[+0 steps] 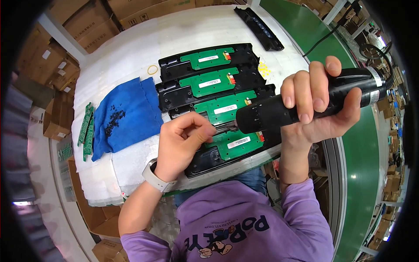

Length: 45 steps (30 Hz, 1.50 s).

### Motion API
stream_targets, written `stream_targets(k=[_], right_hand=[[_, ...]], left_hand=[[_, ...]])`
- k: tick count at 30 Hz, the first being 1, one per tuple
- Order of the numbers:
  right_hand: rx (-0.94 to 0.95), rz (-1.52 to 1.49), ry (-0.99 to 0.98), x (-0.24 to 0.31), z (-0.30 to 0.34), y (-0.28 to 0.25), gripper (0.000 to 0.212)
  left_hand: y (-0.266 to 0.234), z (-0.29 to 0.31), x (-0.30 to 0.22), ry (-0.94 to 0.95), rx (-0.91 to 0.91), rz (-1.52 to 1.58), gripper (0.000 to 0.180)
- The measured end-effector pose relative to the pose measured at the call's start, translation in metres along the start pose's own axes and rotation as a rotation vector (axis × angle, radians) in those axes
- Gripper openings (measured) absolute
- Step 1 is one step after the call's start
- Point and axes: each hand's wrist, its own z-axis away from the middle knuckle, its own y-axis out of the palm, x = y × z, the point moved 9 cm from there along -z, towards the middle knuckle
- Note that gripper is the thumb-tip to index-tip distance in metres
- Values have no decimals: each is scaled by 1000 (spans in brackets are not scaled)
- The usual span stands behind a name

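My right hand (312, 96) is wrapped around a black electric screwdriver (266, 114), which lies nearly level with its bit pointing left. Close to the bit, the fingers of my left hand (185, 135) are pinched together; whatever is between them is too small to make out. Both hands are over the nearer of several black plastic housings (205, 163) lying in a column. Each housing carries a green circuit board (235, 146) with a white label and a small connector at its right. A blue cloth (135, 126) to the left bears a heap of small black screws (114, 120).
Green circuit board strips (87, 131) lie left of the cloth. A yellow rubber band (152, 70) and scattered yellow bits (264, 70) are on the white-covered table (196, 26). Another black housing (259, 28) sits at the far right. Cardboard boxes (87, 22) stand beyond; a green surface (362, 174) runs along the right.
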Motion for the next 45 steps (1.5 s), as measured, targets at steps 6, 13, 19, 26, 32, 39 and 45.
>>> stream_targets(k=[6,13,19,26,32,39,45], right_hand=[[16,11,-25,-1,5,-3,46],[3,34,-2,-6,7,-2,45],[-76,57,-3,-10,9,-3,43],[-185,58,-54,-6,13,-8,43],[-192,63,-94,-6,16,-5,45],[-174,57,-83,-6,14,-6,44],[-267,40,-52,-6,14,-10,38]], left_hand=[[4,1,-7,23,26,-73,6],[4,1,-4,22,43,-81,6],[1,1,1,-46,20,-106,7],[1,-2,1,1,15,-10,12],[-1,-2,-2,42,0,49,13],[1,-1,0,4,33,86,12],[6,2,-4,15,59,7,9]])
